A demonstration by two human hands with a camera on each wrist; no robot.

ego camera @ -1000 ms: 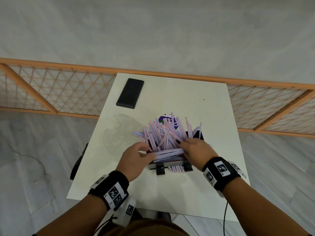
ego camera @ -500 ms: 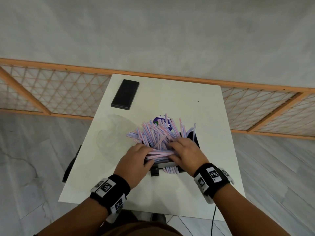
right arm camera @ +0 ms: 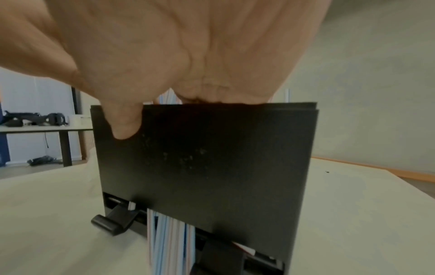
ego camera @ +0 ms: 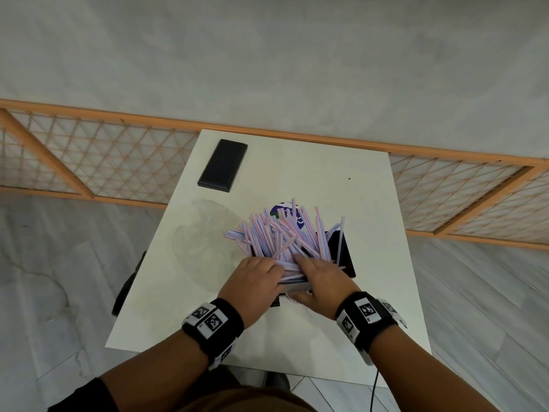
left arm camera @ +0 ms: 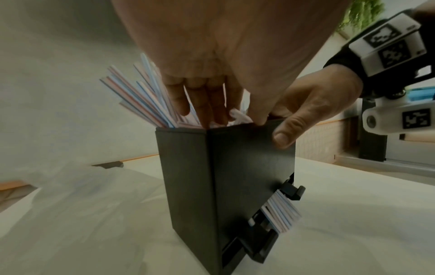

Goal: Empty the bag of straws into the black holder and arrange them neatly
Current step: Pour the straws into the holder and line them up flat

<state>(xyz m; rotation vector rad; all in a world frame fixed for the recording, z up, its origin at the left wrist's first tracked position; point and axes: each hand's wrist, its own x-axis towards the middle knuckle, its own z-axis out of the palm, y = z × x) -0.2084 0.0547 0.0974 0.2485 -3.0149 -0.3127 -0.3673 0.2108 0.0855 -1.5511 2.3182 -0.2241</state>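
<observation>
Your left hand point(ego camera: 252, 285) and right hand point(ego camera: 319, 282) meet over the near rim of the black holder point(left arm camera: 226, 186), which stands upright on the white table point(ego camera: 341, 337). The straws point(ego camera: 279, 233) sit in its open top, fanned and crossed, leaning away from you. Judge them light, thin and slippery: they should slide past one another readily and kink if squeezed, so gather them low, near the rim, with flat fingers rather than a pinch. The left wrist view shows your left fingers point(left arm camera: 204, 104) straight and dipped among the straws, and your right thumb point(left arm camera: 286, 135) pressed against the front wall. The right wrist view alone shows straw ends point(right arm camera: 170, 236) poking out through the bottom slot; your right fingers disappear behind the rim there, so their curl cannot be told.
</observation>
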